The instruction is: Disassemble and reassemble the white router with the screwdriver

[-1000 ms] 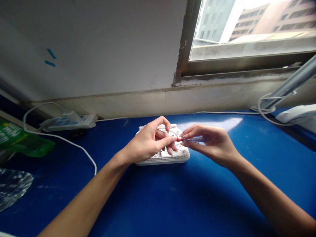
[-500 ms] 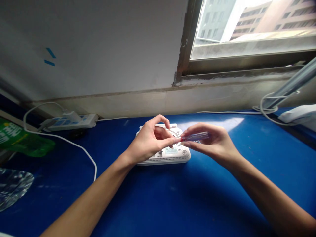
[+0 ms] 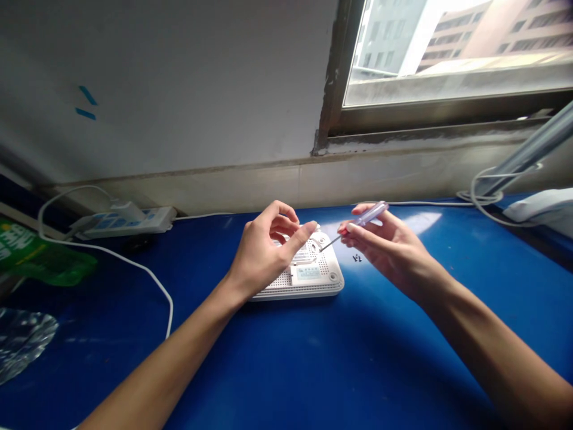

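A white vented box (image 3: pixel 313 272) with labels lies on the blue table, its perforated face up. My left hand (image 3: pixel 268 251) is over its left part, thumb and fingers curved and apart, with nothing visible between them. In my right hand (image 3: pixel 387 245) is a screwdriver (image 3: pixel 367 215) with a clear purple handle and red collar, held between thumb and fingers. Its thin shaft slants down to the left, and the tip is over the box's right part. Several small dark screws (image 3: pixel 357 258) lie on the table just right of the box, below my right fingers.
A power strip (image 3: pixel 129 221) with a white cable (image 3: pixel 147 272) lies at the back left. A green bottle (image 3: pixel 45 257) and a clear plastic bottle (image 3: pixel 27 340) are at the left edge. At the right stands a metal pole (image 3: pixel 523 155) with cable around its foot.
The screwdriver has swung from nearly level to slanted, its shaft now visible. My left thumb has moved off it, up and left. My right hand has shifted slightly, uncovering the screws.
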`<state>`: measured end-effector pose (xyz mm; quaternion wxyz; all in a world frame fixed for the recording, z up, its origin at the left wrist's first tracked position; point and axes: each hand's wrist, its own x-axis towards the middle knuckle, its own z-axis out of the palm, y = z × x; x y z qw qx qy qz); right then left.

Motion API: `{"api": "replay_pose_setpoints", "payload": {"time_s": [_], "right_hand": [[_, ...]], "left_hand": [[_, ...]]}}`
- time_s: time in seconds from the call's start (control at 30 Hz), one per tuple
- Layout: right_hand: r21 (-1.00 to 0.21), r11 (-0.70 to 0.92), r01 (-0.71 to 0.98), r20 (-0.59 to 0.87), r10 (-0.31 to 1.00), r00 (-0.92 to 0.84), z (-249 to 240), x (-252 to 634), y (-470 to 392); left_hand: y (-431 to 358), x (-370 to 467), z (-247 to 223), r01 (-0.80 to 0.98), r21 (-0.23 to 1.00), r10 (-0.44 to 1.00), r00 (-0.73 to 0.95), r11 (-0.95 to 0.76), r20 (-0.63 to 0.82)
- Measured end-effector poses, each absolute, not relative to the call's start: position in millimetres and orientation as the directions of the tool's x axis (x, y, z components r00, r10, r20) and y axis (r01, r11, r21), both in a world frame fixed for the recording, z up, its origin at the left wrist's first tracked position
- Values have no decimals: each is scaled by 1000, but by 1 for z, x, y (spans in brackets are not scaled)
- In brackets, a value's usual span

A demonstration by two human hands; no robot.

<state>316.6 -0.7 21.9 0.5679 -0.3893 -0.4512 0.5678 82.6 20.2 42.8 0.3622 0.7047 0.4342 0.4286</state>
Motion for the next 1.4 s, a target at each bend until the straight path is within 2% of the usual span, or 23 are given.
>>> {"api": "replay_pose_setpoints", "payload": {"time_s": [0.13, 0.27, 0.47, 0.57, 0.77, 0.9, 1.1, 1.4], "right_hand": [[-975, 143, -170, 129, 988, 90, 23, 340, 9], [-983, 182, -20, 178, 975, 137, 26, 362, 14], [-931, 243, 272, 308, 924, 229, 29, 377, 12], [-919, 254, 303, 326, 920, 218, 30, 380, 9], [-889, 307, 341, 343, 938, 49, 27, 386, 8], [-889, 340, 306, 364, 931, 23, 23, 383, 8], [-886, 323, 332, 316, 946, -74, 14, 375, 9], [-879, 299, 372, 294, 953, -70, 12, 380, 11]], "left_hand": [[23, 76, 48, 509, 714, 870, 376, -481, 317], [21, 71, 47, 600, 483, 751, 623, -638, 219], [15, 70, 40, 636, 347, 687, 725, -689, 37], [16, 70, 38, 637, 330, 683, 729, -696, 34], [20, 72, 32, 630, 366, 691, 721, -685, 53], [20, 74, 33, 632, 373, 695, 717, -679, 52], [20, 76, 36, 641, 376, 706, 706, -669, 53], [18, 74, 41, 626, 394, 694, 718, -673, 44]]}}
